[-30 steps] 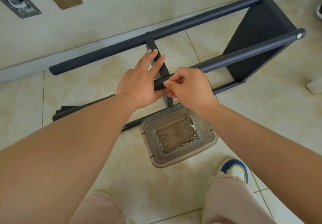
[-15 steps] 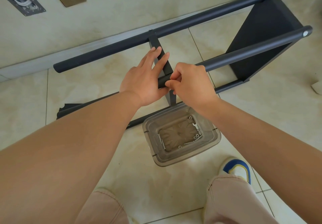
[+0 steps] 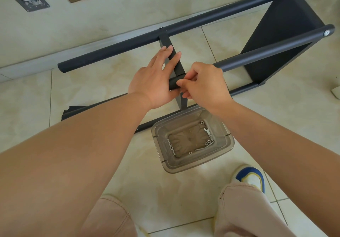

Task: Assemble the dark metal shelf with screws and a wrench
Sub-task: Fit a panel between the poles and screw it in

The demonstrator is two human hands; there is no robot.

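Fingers point(image 3: 185, 84) of the right hand point(image 3: 204, 84) are curled and pinch at the near end of the front tube point(image 3: 257, 55), likely seating a screw, though whatever they hold is hidden. Beside it the left hand point(image 3: 154, 82) lies with straight fingers along the cross bar point(image 3: 174, 61), apparently steadying the joint. Lying on its side on the floor point(image 3: 184, 190) by the wall, the dark metal shelf point(image 3: 287, 34) is part-built. Just below the hands, a clear plastic tub point(image 3: 193, 166) holds the small wrench point(image 3: 207, 130) and loose screws and nuts point(image 3: 207, 142).
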